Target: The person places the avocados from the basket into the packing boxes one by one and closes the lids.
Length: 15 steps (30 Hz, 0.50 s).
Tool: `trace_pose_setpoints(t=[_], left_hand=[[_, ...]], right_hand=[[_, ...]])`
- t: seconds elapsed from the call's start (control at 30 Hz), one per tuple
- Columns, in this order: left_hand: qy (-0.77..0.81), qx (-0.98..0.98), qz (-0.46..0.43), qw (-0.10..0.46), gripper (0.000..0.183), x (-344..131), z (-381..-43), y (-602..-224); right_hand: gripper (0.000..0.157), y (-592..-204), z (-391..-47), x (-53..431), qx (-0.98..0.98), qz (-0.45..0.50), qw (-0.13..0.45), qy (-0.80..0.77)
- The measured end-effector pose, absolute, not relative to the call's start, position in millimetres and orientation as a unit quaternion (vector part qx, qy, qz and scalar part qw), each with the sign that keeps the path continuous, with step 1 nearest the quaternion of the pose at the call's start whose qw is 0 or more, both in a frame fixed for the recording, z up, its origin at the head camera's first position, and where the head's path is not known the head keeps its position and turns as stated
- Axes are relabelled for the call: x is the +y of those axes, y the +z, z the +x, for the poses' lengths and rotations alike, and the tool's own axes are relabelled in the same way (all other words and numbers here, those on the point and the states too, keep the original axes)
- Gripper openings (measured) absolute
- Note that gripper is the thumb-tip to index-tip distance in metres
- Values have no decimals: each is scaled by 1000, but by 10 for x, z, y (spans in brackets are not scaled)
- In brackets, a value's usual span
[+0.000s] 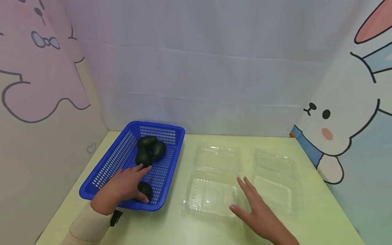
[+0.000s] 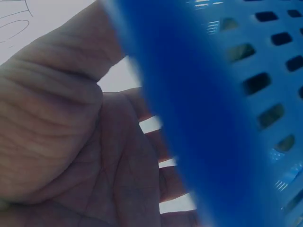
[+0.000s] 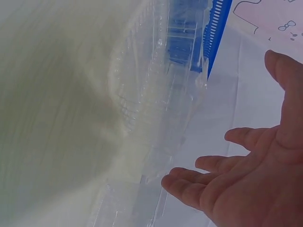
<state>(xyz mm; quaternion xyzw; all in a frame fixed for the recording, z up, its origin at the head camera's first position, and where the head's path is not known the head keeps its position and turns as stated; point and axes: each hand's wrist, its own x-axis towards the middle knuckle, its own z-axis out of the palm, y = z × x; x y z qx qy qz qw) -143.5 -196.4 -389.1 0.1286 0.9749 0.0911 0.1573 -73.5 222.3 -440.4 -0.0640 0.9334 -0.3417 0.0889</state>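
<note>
Where a dark, rounded avocado sits, the left grip is splayed; the right grip likewise.

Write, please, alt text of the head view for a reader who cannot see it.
A person's left hand reaches into a blue basket, partly covering one dark, avocado-like fruit; three more fruits lie together farther back. The right hand hovers near two opened, clear plastic containers on a pale table.
</note>
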Motion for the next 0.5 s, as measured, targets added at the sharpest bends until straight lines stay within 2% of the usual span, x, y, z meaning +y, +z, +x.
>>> trace_pose_setpoints(t=[0.5], left_hand=[[88, 974, 152, 146, 81, -2008, -1448, -4008]], right_hand=[[94, -4447, -744, 2306, 941, -53, 69, -327]])
